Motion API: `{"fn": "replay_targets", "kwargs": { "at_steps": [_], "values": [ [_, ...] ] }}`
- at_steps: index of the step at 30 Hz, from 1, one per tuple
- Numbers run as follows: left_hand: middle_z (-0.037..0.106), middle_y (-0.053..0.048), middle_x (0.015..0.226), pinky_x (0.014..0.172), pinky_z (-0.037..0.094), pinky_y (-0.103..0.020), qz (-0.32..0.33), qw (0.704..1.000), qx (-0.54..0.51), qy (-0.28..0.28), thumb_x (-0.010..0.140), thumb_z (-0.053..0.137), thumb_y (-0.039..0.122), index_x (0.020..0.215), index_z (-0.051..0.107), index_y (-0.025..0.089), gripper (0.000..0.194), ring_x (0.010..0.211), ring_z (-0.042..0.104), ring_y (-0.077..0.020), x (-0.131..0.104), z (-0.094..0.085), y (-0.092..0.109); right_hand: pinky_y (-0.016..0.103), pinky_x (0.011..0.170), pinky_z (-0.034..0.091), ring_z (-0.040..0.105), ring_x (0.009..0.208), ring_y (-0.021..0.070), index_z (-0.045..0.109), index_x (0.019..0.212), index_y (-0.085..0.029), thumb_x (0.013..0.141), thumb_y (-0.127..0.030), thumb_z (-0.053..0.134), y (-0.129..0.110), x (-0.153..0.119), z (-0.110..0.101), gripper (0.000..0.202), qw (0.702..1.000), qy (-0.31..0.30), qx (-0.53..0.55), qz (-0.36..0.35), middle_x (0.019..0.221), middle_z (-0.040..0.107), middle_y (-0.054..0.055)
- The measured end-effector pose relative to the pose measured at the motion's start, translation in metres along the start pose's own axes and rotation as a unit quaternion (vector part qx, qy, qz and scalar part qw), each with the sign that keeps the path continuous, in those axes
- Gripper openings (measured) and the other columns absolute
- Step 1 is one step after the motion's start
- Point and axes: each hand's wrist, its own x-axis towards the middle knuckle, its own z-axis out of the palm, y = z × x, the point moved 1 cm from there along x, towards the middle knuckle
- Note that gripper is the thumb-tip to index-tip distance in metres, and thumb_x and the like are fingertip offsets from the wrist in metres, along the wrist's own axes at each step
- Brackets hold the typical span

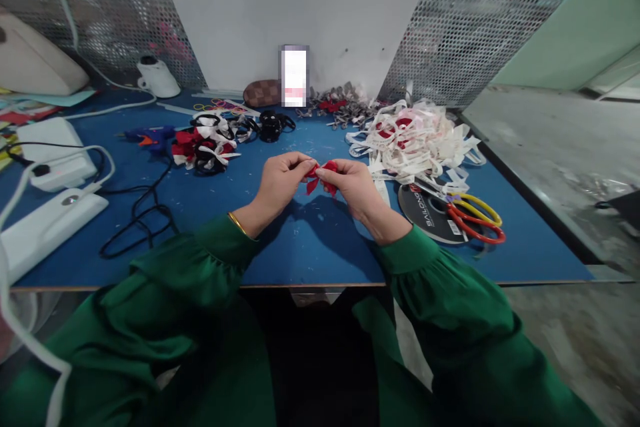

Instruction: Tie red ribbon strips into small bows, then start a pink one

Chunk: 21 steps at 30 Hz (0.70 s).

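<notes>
A small red ribbon bow [329,167] is held between both hands above the middle of the blue table. My left hand [281,181] pinches its left loop with thumb and forefinger. On the other side, my right hand [354,185] is closed on the right loop, thumb near the knot. Two short red tails hang down below the fingers. To the right lies a tangled heap of white printed ribbon [417,140] with some red pieces in it. Scissors [477,217] with red and yellow handles rest on a black ribbon spool [430,213].
Red, white and black hair ties [205,147] lie at left behind a glue gun [150,137] and its black cable. White power strips [55,230] sit far left. A lit phone [294,77] stands at the back, beside a checked pouch [261,93] and metal clips [345,107].
</notes>
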Motion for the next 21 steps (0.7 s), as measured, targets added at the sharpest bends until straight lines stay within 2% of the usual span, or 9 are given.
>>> {"fn": "replay_targets", "kwargs": {
  "at_steps": [2,5,8,11,14,17,19,21],
  "values": [
    [0.069,-0.003,0.072,0.062,0.046,-0.026,-0.032,0.998,-0.056,-0.005,0.079,0.071,0.044,0.079,0.074,0.018,0.027,0.062,0.056,-0.0120,-0.001,0.001,0.002,0.024,0.049,0.031,0.042,0.049,0.0077,0.059,0.060,-0.019,0.069,-0.035,0.078,0.000,0.001,-0.001,0.026,1.000,0.022,0.016,-0.008,0.049,0.051,-0.005],
    [0.064,-0.002,0.064,0.056,0.041,-0.025,-0.084,0.993,-0.083,-0.014,0.075,0.073,0.055,0.073,0.071,0.016,0.039,0.056,0.051,-0.0103,-0.004,0.003,0.008,0.024,0.048,0.031,0.042,0.048,0.0076,0.063,0.066,-0.019,0.067,-0.033,0.077,-0.002,0.001,-0.002,0.020,0.998,0.049,0.037,-0.017,0.050,0.051,-0.006],
    [0.063,-0.001,0.063,0.057,0.040,-0.025,-0.110,0.990,-0.079,-0.037,0.067,0.081,0.050,0.069,0.070,0.016,0.036,0.057,0.051,-0.0101,-0.008,0.006,0.010,0.023,0.048,0.031,0.041,0.049,0.0072,0.064,0.067,-0.019,0.066,-0.030,0.077,-0.002,0.001,-0.002,0.017,0.997,0.056,0.060,-0.016,0.051,0.050,-0.006],
    [0.062,0.000,0.062,0.060,0.041,-0.026,-0.092,0.992,-0.078,-0.034,0.068,0.081,0.043,0.065,0.068,0.017,0.029,0.059,0.051,-0.0110,-0.008,0.008,0.007,0.023,0.049,0.032,0.042,0.050,0.0070,0.065,0.069,-0.019,0.065,-0.029,0.078,-0.001,0.001,-0.001,0.017,0.994,0.053,0.094,0.004,0.054,0.051,-0.006],
    [0.062,0.000,0.061,0.061,0.041,-0.027,-0.044,0.998,-0.024,-0.027,0.073,0.075,0.039,0.061,0.065,0.018,0.026,0.060,0.052,-0.0128,-0.009,0.008,0.004,0.023,0.049,0.034,0.043,0.051,0.0070,0.064,0.071,-0.019,0.065,-0.027,0.079,0.001,0.002,-0.002,0.018,0.988,0.048,0.140,0.034,0.059,0.055,-0.005],
    [0.062,-0.001,0.063,0.065,0.040,-0.030,0.066,0.989,0.130,-0.020,0.080,0.068,0.036,0.061,0.064,0.019,0.026,0.062,0.052,-0.0150,-0.011,0.006,0.007,0.022,0.049,0.036,0.046,0.051,0.0071,0.062,0.072,-0.019,0.063,-0.024,0.078,0.003,0.003,-0.003,0.019,0.979,0.037,0.186,0.080,0.062,0.057,-0.005],
    [0.066,-0.004,0.071,0.072,0.040,-0.033,0.161,0.955,0.247,-0.042,0.085,0.064,0.033,0.066,0.066,0.020,0.023,0.071,0.055,-0.0181,-0.012,0.004,0.012,0.022,0.049,0.037,0.048,0.051,0.0070,0.061,0.071,-0.019,0.062,-0.021,0.076,0.004,0.004,-0.003,0.019,0.970,0.033,0.215,0.112,0.062,0.057,-0.005],
    [0.070,-0.007,0.080,0.079,0.039,-0.036,0.236,0.912,0.323,-0.093,0.088,0.058,0.031,0.070,0.068,0.021,0.023,0.080,0.057,-0.0215,-0.012,0.003,0.017,0.021,0.051,0.039,0.049,0.052,0.0071,0.060,0.070,-0.018,0.061,-0.020,0.075,0.006,0.004,-0.002,0.017,0.962,0.028,0.239,0.129,0.061,0.056,-0.005]
  ]
}}
